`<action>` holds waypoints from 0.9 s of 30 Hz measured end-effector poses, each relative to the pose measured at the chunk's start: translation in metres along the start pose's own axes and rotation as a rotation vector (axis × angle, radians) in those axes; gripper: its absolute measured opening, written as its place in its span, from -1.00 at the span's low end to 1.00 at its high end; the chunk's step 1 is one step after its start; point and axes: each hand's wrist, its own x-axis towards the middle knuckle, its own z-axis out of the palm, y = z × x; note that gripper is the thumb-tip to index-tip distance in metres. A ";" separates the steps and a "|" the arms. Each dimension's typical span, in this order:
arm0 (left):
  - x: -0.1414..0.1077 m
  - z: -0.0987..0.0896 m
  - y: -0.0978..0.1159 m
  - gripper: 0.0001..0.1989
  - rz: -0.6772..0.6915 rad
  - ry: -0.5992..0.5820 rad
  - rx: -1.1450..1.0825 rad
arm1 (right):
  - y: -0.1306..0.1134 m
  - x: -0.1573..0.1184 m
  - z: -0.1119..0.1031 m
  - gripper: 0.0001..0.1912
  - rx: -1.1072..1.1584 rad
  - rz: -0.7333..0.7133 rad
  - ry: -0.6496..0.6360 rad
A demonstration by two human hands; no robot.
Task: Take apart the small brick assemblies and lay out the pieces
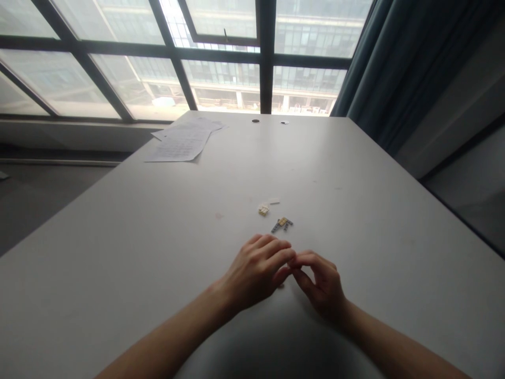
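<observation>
My left hand (262, 266) and my right hand (321, 281) meet above the near part of the white table (158, 252). Both are closed, with thumbs and fingertips pinched together at one spot. Whatever sits between the fingertips is hidden. Just beyond my left knuckles lies a small build of tan and grey toy bricks (283, 222). A little farther off is a cluster of cream bricks (263, 210), and a thin white piece (274, 202) lies beside it. Under my left hand a small reddish-brown piece (281, 286) partly shows.
Printed paper sheets (179, 142) overlap at the table's far left. Two round holes, one of them a dark cable hole (255, 121), are near the far edge. Windows stand behind the table, and a blue curtain (394, 68) hangs along the right.
</observation>
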 end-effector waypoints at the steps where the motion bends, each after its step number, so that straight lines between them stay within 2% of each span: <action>1: 0.000 0.000 0.000 -0.88 -0.002 -0.003 0.003 | 0.000 0.000 0.000 -0.81 -0.004 0.001 0.000; 27: 0.000 -0.002 0.000 -0.87 -0.011 -0.031 -0.019 | -0.003 0.002 -0.001 -0.82 -0.033 -0.019 -0.003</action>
